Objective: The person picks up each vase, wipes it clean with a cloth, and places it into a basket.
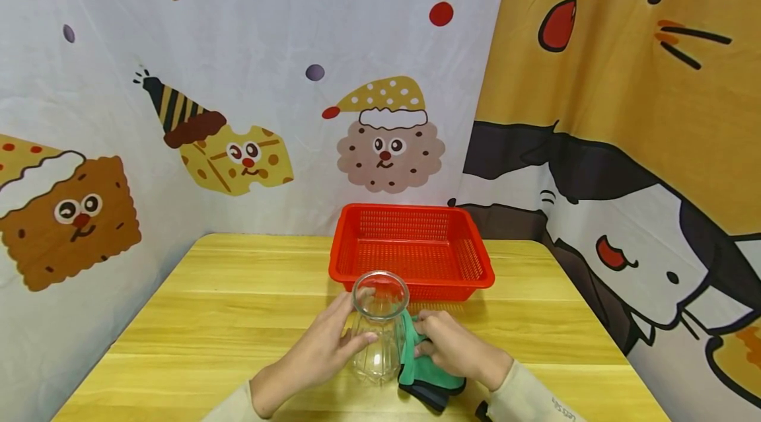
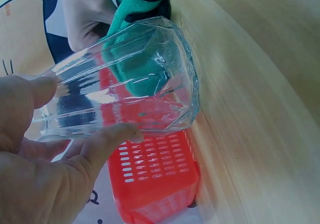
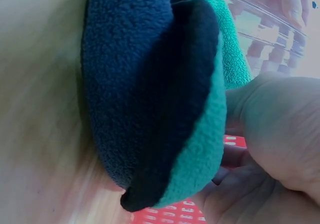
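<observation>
A clear glass vase [image 1: 380,362] with a thick round rim and faceted sides stands about upright at the front middle, its base right at the tabletop. My left hand [image 1: 324,346] grips it from the left, thumb on the near side; the left wrist view shows the thumb and fingers round the glass [image 2: 80,91]. In my right hand [image 1: 456,346] is a green cloth [image 1: 436,374] with a dark blue-grey reverse and black edging. Part of the cloth lies along the vase's right side, and its lower end hangs folded near the table [image 3: 130,83].
A red perforated plastic basket [image 1: 410,291] sits behind the vase on the yellow wood-grain table [image 1: 250,290]. Cartoon-printed curtains [image 1: 255,45] hang close behind the table and along its sides. A small black object [image 1: 483,411] shows by the right sleeve.
</observation>
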The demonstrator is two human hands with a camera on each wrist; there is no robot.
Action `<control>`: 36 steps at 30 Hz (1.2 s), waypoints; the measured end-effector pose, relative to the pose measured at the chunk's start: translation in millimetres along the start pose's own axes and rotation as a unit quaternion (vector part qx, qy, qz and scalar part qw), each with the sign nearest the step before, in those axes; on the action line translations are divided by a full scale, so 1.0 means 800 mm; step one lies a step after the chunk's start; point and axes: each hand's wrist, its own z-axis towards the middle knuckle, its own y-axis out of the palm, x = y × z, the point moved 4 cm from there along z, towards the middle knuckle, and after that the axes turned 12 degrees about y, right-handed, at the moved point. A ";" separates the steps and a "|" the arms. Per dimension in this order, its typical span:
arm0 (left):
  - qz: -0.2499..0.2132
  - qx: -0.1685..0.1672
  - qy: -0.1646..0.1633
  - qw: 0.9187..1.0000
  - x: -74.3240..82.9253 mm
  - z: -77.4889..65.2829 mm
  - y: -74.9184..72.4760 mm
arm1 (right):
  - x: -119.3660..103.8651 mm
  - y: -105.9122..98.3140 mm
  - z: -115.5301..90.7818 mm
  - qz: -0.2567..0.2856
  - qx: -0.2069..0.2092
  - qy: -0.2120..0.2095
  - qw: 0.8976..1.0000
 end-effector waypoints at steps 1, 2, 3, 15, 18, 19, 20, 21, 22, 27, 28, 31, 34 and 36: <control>0.002 0.000 0.001 1.000 0.000 0.000 0.000 | 0.002 0.000 0.000 0.007 0.000 -0.007 1.000; 0.003 0.000 0.002 1.000 0.000 0.000 0.000 | 0.004 0.000 0.001 0.013 0.001 -0.013 1.000; 0.004 0.000 0.003 1.000 -0.001 -0.001 0.000 | 0.015 0.006 0.005 0.015 0.007 -0.037 0.999; 0.000 -0.003 -0.003 1.000 -0.004 -0.001 0.001 | 0.006 -0.002 0.003 0.060 -0.003 0.014 0.998; -0.004 -0.003 -0.004 1.000 -0.005 -0.001 0.001 | 0.008 -0.001 0.003 0.062 0.002 0.015 0.998; -0.004 -0.002 -0.004 1.000 -0.005 -0.001 0.001 | 0.009 -0.001 0.004 0.063 0.004 0.014 0.998; -0.004 -0.002 -0.003 1.000 -0.005 -0.001 0.001 | 0.010 0.000 0.004 0.064 0.007 0.013 0.998; -0.003 -0.002 -0.003 1.000 -0.005 -0.001 0.001 | 0.011 0.000 0.004 0.066 0.010 0.012 0.998; -0.002 -0.002 -0.003 1.000 -0.006 -0.001 0.001 | 0.011 0.000 0.004 0.068 0.013 0.011 0.998; 0.002 -0.003 -0.006 1.000 -0.006 -0.002 0.001 | 0.014 0.001 0.004 0.072 0.032 0.009 0.997; 0.002 -0.004 -0.007 1.000 -0.006 -0.002 0.001 | 0.014 0.001 0.003 0.073 0.036 0.009 0.997; 0.000 -0.005 -0.010 1.000 -0.006 -0.002 0.001 | 0.015 0.002 0.002 0.071 0.051 0.005 0.996; -0.001 -0.006 -0.011 1.000 -0.005 -0.001 0.001 | 0.014 0.002 0.001 0.074 0.065 -0.002 0.995; -0.002 -0.006 -0.011 1.000 -0.005 -0.001 0.001 | 0.013 0.002 0.001 0.077 0.073 -0.008 0.994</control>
